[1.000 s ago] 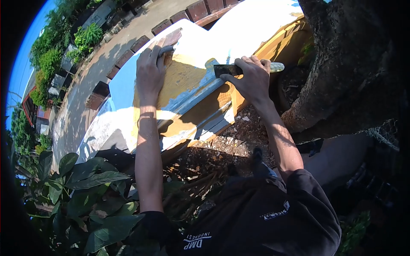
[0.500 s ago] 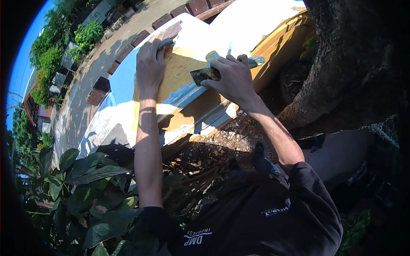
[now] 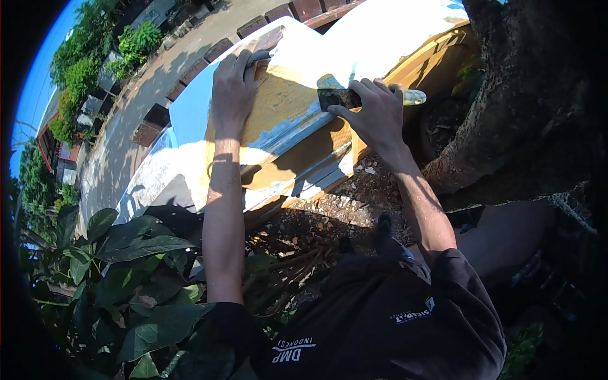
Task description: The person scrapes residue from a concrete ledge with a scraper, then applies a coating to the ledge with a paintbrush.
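Note:
My left hand (image 3: pixel 229 92) is closed near the upper left of a painted surface (image 3: pixel 278 101), with a small grey object (image 3: pixel 258 57) at its fingers, too small to name. To the right, my right hand (image 3: pixel 377 111) grips a scraper (image 3: pixel 339 99) with a dark, flat blade; its pale handle end (image 3: pixel 415 97) sticks out beyond the fingers. The blade lies at the edge of a blue-painted strip. The surface shows worn yellow, blue and white paint, partly glaring in the sun.
A thick tree trunk (image 3: pixel 513 107) stands at the right. Leafy plants (image 3: pixel 145 253) fill the lower left. Dark blocks (image 3: pixel 152 123) line a paved path (image 3: pixel 120 133) beyond the surface. Rubble ground (image 3: pixel 342 209) lies below, near my feet.
The view has shifted slightly. My right hand and the scraper have moved to the right along the surface, away from my left hand, and the blade is more level. My left hand stays at the same spot.

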`<state>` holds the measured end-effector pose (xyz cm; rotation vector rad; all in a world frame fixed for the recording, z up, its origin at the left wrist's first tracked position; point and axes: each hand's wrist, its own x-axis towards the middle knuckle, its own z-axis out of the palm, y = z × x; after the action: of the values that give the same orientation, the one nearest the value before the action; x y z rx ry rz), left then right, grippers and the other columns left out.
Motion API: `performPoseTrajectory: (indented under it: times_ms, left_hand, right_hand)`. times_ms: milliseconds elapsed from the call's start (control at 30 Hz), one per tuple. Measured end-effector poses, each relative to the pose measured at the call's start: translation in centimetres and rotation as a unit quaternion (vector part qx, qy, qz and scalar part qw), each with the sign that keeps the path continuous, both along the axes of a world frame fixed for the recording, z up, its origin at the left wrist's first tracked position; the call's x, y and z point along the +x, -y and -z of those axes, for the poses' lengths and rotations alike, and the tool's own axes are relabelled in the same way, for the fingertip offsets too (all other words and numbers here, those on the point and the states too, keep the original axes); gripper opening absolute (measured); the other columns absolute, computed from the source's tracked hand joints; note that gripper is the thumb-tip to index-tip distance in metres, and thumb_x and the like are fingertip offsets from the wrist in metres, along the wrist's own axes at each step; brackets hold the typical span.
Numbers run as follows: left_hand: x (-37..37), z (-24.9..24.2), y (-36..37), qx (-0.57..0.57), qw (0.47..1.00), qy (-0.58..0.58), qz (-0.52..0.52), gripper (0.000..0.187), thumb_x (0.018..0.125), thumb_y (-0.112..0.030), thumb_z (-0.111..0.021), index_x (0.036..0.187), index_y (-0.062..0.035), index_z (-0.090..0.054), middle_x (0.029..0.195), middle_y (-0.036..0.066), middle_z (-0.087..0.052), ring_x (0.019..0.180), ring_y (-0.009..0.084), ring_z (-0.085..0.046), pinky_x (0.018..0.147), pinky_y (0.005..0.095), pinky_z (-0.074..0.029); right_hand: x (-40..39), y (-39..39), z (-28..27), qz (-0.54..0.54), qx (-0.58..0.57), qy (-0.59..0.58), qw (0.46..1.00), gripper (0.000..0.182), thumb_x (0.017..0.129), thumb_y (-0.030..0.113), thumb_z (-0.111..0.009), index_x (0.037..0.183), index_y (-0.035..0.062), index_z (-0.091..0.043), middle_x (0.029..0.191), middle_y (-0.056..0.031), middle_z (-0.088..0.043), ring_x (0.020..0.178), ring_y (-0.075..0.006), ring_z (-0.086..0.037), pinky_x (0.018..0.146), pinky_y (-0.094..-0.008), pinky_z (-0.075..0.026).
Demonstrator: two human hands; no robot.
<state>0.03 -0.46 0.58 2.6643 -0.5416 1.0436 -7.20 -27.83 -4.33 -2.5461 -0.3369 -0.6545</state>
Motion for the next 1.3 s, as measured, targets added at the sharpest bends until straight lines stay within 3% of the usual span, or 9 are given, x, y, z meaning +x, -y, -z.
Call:
performPoseTrajectory:
  times_ms: [200,400,500,600,733,867,1300]
  left_hand:
    - [0.2,0.3,-0.2,0.01,1.0,0.025,0.001,0.026,0.099,-0.014,-0.06,0.122,-0.0013,-0.064,0.108,0.022,-0.067,0.1,0.0403,-0.064,0.091,0.0477,-0.05]
    - [-0.1,0.1,0.1,0.005,1.0,0.011,0.0,0.026,0.099,-0.014,-0.06,0.121,-0.0017,-0.064,0.106,0.021,-0.067,0.1,0.0397,-0.064,0.091,0.0474,-0.05]
    - [-0.2,0.0,0.2,0.018,0.999,0.031,-0.001,0.025,0.099,-0.014,-0.059,0.121,-0.0019,-0.064,0.106,0.02,-0.067,0.099,0.0394,-0.064,0.089,0.0473,-0.05]
    - [0.0,0.1,0.0,0.001,1.0,0.003,-0.001,0.025,0.099,-0.015,-0.06,0.121,-0.0021,-0.064,0.106,0.02,-0.067,0.1,0.0392,-0.064,0.09,0.0467,-0.05]
    - [0.4,0.6,-0.7,0.001,0.999,0.034,0.012,0.026,0.099,-0.016,-0.06,0.121,-0.0026,-0.064,0.106,0.02,-0.067,0.1,0.0389,-0.064,0.09,0.0466,-0.05]
    - [0.4,0.5,-0.3,0.003,0.999,0.038,0.011,0.026,0.099,-0.016,-0.06,0.121,-0.003,-0.064,0.106,0.019,-0.067,0.1,0.0389,-0.064,0.09,0.0464,-0.05]
    - [-0.1,0.2,0.0,0.007,1.0,0.024,-0.006,0.026,0.099,-0.017,-0.06,0.121,-0.0035,-0.064,0.107,0.019,-0.068,0.103,0.0385,-0.064,0.092,0.046,-0.05]
  right_hand:
    - [-0.1,0.0,-0.1,0.007,-0.002,-0.006,1.0,0.045,0.08,0.046,-0.083,0.105,0.0111,-0.073,0.098,-0.0048,-0.072,0.103,-0.0236,-0.065,0.099,-0.0503,-0.036]
    - [0.1,-0.2,0.2,0.003,-0.006,0.044,0.999,0.048,0.078,0.05,-0.084,0.104,0.0104,-0.073,0.091,-0.0042,-0.071,0.097,-0.0213,-0.064,0.097,-0.046,-0.035]
    - [-0.3,-2.1,-0.6,-0.067,0.002,-0.011,0.998,0.042,0.078,0.044,-0.085,0.102,0.0126,-0.073,0.095,-0.0042,-0.071,0.102,-0.0217,-0.064,0.097,-0.0444,-0.036]
    - [-0.4,-3.2,-0.4,-0.076,-0.007,0.041,0.996,0.043,0.076,0.044,-0.086,0.102,0.0127,-0.073,0.091,-0.0036,-0.069,0.102,-0.0209,-0.064,0.096,-0.0423,-0.035]
    - [-0.1,-1.0,-1.5,-0.024,-0.033,-0.04,0.998,0.045,0.078,0.047,-0.085,0.102,0.0111,-0.073,0.092,-0.0019,-0.07,0.097,-0.0192,-0.062,0.093,-0.0406,-0.035]
    - [0.1,-1.1,-0.9,-0.025,-0.043,0.043,0.998,0.047,0.077,0.047,-0.085,0.103,0.01,-0.073,0.092,-0.002,-0.071,0.094,-0.019,-0.062,0.091,-0.0403,-0.035]
    - [-0.6,-1.7,-1.0,-0.03,-0.03,0.007,0.999,0.046,0.077,0.046,-0.085,0.106,0.0119,-0.074,0.094,-0.0048,-0.071,0.098,-0.0214,-0.064,0.096,-0.0428,-0.036]
